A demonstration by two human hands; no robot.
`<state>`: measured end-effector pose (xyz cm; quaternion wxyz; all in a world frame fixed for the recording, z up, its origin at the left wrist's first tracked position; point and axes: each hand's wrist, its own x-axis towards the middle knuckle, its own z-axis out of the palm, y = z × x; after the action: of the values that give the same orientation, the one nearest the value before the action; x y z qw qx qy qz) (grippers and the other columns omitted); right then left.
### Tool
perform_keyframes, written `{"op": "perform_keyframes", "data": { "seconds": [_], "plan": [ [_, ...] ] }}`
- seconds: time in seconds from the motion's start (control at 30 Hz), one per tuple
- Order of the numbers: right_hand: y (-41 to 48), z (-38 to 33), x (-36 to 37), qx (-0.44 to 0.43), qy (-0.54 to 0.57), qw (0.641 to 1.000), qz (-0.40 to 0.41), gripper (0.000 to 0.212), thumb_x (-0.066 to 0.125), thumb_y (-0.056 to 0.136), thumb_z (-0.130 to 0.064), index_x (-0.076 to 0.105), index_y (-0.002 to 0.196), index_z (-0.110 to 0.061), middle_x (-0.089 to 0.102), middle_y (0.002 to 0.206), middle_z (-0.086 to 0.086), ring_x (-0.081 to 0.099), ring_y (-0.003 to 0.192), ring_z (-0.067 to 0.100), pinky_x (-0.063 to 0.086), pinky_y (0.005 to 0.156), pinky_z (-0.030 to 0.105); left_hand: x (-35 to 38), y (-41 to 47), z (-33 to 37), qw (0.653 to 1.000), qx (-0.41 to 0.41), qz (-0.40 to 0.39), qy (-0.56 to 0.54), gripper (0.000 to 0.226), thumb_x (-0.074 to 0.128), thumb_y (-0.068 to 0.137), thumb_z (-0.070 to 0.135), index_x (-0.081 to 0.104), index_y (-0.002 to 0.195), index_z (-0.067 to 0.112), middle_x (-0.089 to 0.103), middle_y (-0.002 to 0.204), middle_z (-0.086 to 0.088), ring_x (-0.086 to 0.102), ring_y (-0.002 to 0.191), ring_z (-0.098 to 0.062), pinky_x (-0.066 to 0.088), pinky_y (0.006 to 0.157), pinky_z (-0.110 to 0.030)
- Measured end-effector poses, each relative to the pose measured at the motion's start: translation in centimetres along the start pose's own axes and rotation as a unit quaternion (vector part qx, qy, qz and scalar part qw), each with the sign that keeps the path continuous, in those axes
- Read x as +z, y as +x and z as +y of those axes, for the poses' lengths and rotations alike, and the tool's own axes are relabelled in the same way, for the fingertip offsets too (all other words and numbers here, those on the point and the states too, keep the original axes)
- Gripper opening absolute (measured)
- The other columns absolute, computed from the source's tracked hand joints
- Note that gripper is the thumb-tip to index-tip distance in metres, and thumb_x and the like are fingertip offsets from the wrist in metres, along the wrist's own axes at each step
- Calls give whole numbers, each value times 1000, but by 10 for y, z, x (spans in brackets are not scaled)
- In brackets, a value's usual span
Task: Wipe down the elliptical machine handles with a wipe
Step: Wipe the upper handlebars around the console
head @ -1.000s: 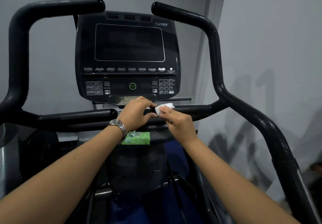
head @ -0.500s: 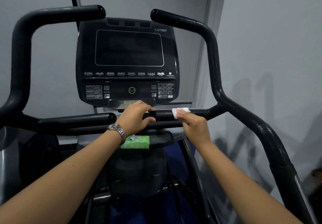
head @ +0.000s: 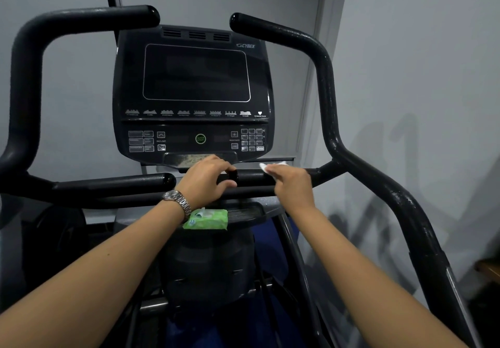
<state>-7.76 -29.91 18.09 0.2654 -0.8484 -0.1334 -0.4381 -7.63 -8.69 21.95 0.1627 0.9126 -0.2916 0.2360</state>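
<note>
A black elliptical stands in front of me. Its short right inner handle [head: 251, 177] runs sideways below the console. My right hand [head: 290, 184] presses a white wipe [head: 272, 166] onto the top of that handle, near its middle. My left hand [head: 207, 178] is curled around the handle's rounded free end, a metal watch on its wrist. The left inner handle [head: 113, 181] is bare. Two tall curved outer handles rise on the left [head: 25, 77] and right [head: 327, 90].
A green pack of wipes [head: 207, 219] lies on the small tray [head: 246, 213] under the handles. The dark console [head: 194, 90] with its buttons sits just above my hands. Grey walls stand close behind and to the right.
My right hand has slid the wipe to the right along the inner handle, away from my left hand. The left hand has stayed on the handle's end.
</note>
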Motion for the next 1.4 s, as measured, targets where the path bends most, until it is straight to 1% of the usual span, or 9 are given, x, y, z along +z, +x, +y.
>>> {"op": "perform_keyframes", "data": {
  "seconds": [0.13,0.27,0.43,0.67,0.8,1.03,1.17,1.3,1.4],
  "plan": [
    [-18,-4,7,-51,21,998,-31,49,60,72,19,72,109,-11,72,109,5,67,105,17,50,96,28,-1,1,0,1000,0,-6,4,37,65,85,35,62,117,18,63,109,0,53,106,-13,46,88,-28],
    [-12,16,-10,30,15,999,11,38,63,78,14,74,106,-10,74,103,5,69,100,18,44,98,18,1,0,-1,1000,2,-1,3,36,65,86,34,62,117,17,63,108,1,53,105,-14,46,86,-28],
    [-13,-10,7,-11,13,999,-29,43,61,74,17,73,106,-9,73,106,8,68,103,20,52,94,34,5,0,-2,1000,-7,8,-1,36,67,83,35,63,114,18,62,107,1,55,101,-13,49,85,-29],
    [-11,14,-6,92,35,995,16,31,62,84,9,72,108,-8,72,107,8,67,106,19,39,102,17,5,1,-2,1000,7,18,10,33,66,81,44,63,104,20,62,98,6,55,96,-12,46,78,-26],
    [-20,-2,6,31,18,999,-17,45,59,77,19,71,110,-8,71,111,8,64,111,18,37,104,17,7,10,3,998,20,14,66,37,61,79,56,57,92,21,60,87,8,54,89,-14,47,75,-31],
    [-12,13,-9,97,16,995,32,30,60,86,9,72,107,-7,73,106,8,68,104,20,49,100,34,20,21,12,985,75,1,155,66,49,81,65,45,128,19,57,118,3,51,111,-17,39,92,-35],
    [-34,10,-1,35,7,999,-4,44,62,78,17,71,112,-9,70,113,4,63,112,15,46,100,29,31,28,25,976,94,-31,195,82,44,81,68,32,140,11,51,129,-2,47,119,-21,36,98,-40],
    [-30,29,-15,144,47,988,36,30,62,87,5,71,111,-11,71,111,3,65,110,16,45,102,25,38,29,28,967,104,-55,224,89,39,82,70,22,145,9,44,136,-3,41,125,-20,33,103,-40],
    [-24,12,-8,114,25,992,38,31,61,86,8,71,110,-8,72,109,6,65,109,16,47,101,29,41,27,28,969,108,-55,216,89,41,82,68,23,145,8,44,138,-4,40,126,-21,35,103,-39]
  ]
}}
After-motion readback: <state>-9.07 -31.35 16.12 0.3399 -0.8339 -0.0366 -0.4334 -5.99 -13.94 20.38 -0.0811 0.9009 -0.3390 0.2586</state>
